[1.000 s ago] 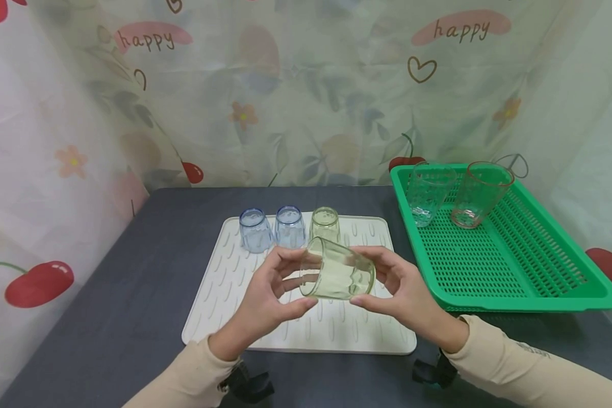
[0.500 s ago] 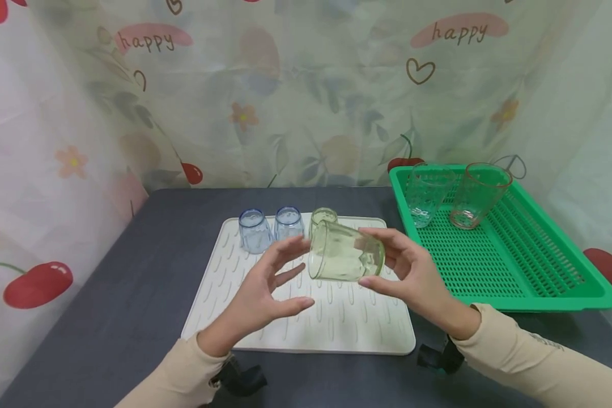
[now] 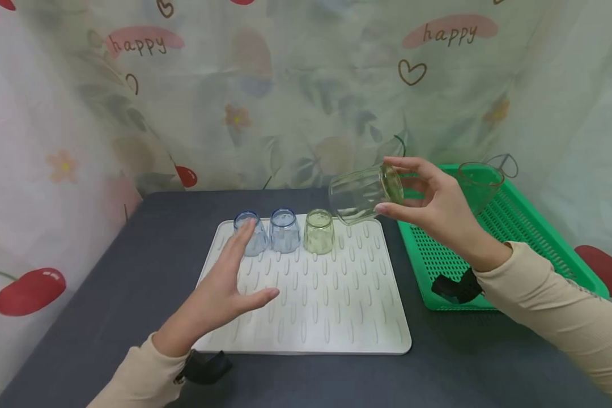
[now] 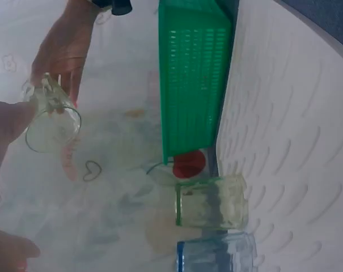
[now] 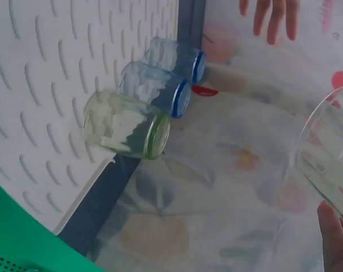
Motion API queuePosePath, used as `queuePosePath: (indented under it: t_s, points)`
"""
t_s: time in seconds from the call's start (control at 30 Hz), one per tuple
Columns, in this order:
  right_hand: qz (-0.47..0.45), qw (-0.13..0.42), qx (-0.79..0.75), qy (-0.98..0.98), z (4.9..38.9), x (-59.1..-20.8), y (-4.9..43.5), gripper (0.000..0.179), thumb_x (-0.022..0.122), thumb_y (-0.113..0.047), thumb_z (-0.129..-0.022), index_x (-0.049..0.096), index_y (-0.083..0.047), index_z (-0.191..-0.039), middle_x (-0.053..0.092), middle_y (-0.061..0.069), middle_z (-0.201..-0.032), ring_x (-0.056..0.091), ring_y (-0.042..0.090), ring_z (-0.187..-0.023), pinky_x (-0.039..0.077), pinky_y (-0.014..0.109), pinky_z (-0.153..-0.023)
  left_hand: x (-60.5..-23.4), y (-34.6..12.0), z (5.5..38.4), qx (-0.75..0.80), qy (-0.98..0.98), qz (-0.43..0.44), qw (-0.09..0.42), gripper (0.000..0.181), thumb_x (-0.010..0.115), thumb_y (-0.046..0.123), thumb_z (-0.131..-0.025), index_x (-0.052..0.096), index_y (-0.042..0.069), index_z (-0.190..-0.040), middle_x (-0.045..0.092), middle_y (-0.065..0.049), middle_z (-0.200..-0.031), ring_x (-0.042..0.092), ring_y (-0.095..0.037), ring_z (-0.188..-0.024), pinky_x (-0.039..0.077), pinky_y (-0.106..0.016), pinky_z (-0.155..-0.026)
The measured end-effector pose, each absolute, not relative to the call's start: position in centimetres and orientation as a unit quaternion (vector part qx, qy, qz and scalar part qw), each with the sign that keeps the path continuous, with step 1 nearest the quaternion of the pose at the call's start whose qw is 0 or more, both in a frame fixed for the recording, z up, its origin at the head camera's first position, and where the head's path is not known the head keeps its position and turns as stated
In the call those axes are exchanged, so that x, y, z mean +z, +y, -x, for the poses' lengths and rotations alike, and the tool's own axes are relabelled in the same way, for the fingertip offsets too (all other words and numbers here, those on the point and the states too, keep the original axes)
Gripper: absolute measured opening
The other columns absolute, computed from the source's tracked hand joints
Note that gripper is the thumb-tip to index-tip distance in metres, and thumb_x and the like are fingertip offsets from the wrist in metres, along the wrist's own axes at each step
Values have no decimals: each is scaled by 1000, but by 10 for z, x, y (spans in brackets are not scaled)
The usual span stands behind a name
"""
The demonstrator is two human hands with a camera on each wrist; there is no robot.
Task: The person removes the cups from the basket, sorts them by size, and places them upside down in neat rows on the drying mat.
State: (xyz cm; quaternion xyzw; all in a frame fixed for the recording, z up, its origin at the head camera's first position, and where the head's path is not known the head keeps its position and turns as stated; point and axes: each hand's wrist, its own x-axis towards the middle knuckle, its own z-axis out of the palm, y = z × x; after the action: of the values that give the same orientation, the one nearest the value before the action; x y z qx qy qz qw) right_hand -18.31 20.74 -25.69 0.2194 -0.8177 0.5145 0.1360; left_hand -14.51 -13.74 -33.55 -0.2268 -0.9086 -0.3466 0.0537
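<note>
Clear pale-green glass [image 3: 358, 195], tilted, in right hand [image 3: 441, 207].

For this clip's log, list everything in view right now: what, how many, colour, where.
Table: 1, dark, beneath everything.
Ridged mat: 1, white, on the table.
Perforated basket: 1, green, right of the mat.
Blue glasses: 2, blue, upside down on the mat.
Standing glass: 1, pale green, upside down, right of the blue pair.
Held glass: 1, pale green, sideways in the right grip.
Rimmed glass: 1, clear with reddish rim, in the basket, partly hidden.
Printed cloth: count unclear, pale, back and sides.
Wrist straps: 2, black.
Sleeves: 2, cream.
Hands: 2, bare; left grip holds nothing.
</note>
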Motion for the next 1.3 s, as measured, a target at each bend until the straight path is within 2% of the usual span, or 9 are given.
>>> queuePosePath:
  t_s: [0.1,0.2,0.27,0.4,0.53,0.7,0.93,1.17,1.3]
  points:
    - [-197,126,477,-847,198,-256,210,62,78,-20,-83,51,-23,-139,49,-5,-140,57,11,-117,53,23,-86,-339,-143,147,-294,-930,220,33,116,80,44,-77,-1,18,-157,-8,-10,-163,-6,-34,-150,12,-65,-113]
    - [-175,101,444,-873,212,-259,212,64,78,-33,-81,50,-29,-139,48,-6,-143,55,17,-121,51,35,-88,-347,-148,147,-230,-950,212,19,120,77,53,-76,-3,15,-157,-14,-13,-162,-14,-38,-148,2,-68,-111]
    - [-164,81,422,-888,221,-260,211,66,79,-39,-80,50,-30,-138,48,-4,-142,54,21,-121,48,43,-89,-354,-152,146,-188,-959,212,17,118,74,57,-77,-1,12,-157,-14,-17,-161,-12,-43,-146,0,-71,-109]
    - [-149,34,379,-913,236,-264,208,68,79,-44,-78,51,-26,-138,49,3,-140,53,29,-122,48,49,-90,-371,-158,142,-145,-966,216,3,110,67,60,-81,5,11,-157,-8,-21,-161,-6,-50,-145,2,-74,-106]
    - [-146,-6,348,-926,247,-272,203,68,80,-40,-78,51,-22,-137,52,9,-136,55,32,-121,49,49,-88,-386,-163,138,-136,-965,223,-4,103,64,59,-83,10,10,-156,-3,-22,-161,-4,-50,-145,3,-75,-104]
    - [-147,-30,307,-940,260,-284,196,66,81,-35,-79,52,-16,-135,55,13,-132,59,30,-112,49,47,-85,-398,-166,133,-123,-967,221,-21,99,61,62,-84,17,10,-156,4,-23,-161,3,-51,-144,7,-77,-103]
    - [-147,-60,284,-946,270,-296,188,63,79,-30,-81,51,-10,-134,56,17,-129,57,32,-110,49,46,-84,-405,-173,131,-133,-966,202,-92,95,55,63,-88,16,10,-156,5,-23,-161,2,-52,-144,2,-77,-103]
    - [-135,-77,269,-950,279,-302,181,63,78,-30,-82,50,-10,-135,53,18,-132,57,32,-111,50,44,-84,-406,-177,135,-142,-961,173,-160,82,49,54,-95,17,8,-155,1,-25,-160,-4,-50,-145,-5,-74,-105]
    - [-122,-102,268,-950,283,-303,178,62,78,-26,-82,49,-8,-134,52,19,-132,64,32,-98,53,40,-79,-407,-178,136,-127,-959,163,-196,80,47,53,-96,17,10,-155,0,-24,-161,-5,-48,-146,-6,-73,-105]
